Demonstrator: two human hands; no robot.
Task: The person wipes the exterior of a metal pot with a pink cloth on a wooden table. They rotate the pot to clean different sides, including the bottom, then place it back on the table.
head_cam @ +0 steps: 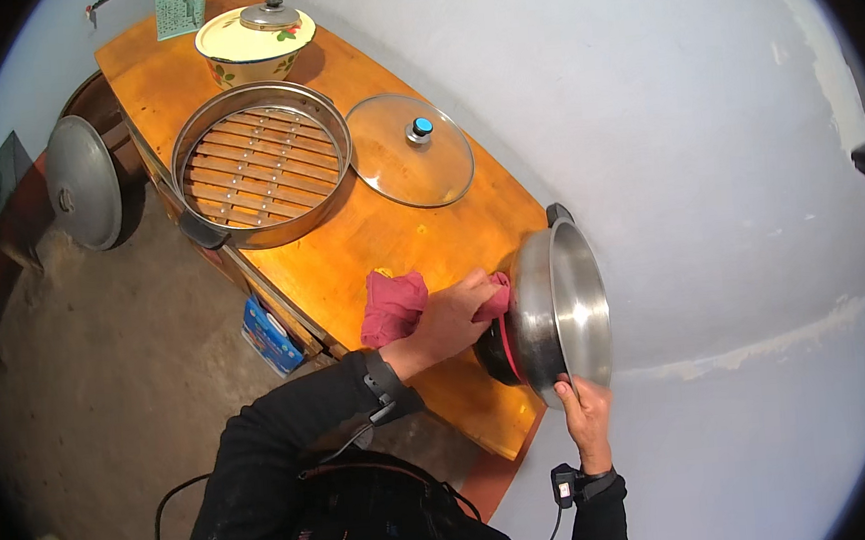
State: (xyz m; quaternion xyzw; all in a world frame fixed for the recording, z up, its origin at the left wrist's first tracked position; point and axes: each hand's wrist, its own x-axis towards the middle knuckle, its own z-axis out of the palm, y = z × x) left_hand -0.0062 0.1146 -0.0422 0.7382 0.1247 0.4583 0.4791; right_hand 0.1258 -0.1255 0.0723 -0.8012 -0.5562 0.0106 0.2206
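A stainless steel pot [533, 312] is tilted onto its side at the near right end of the wooden table, its shiny inside facing the wall. My right hand [589, 409] grips its rim at the near side, thumb on the outer wall. In my left hand [454, 310] is a bunched red cloth [494, 297], touching the pot's outside near the red band and dark base. Another part of red cloth [394, 306] lies to the left of that hand; whether it is the same piece cannot be told. A black handle [558, 214] shows on the pot's far rim.
On the wooden table [312, 271] stand a steamer tier [264, 221] with wooden slats, a glass lid [387, 164] and a lidded enamel basin [249, 70]. A pale wall [659, 179] borders the right side. A metal lid [88, 185] leans at left.
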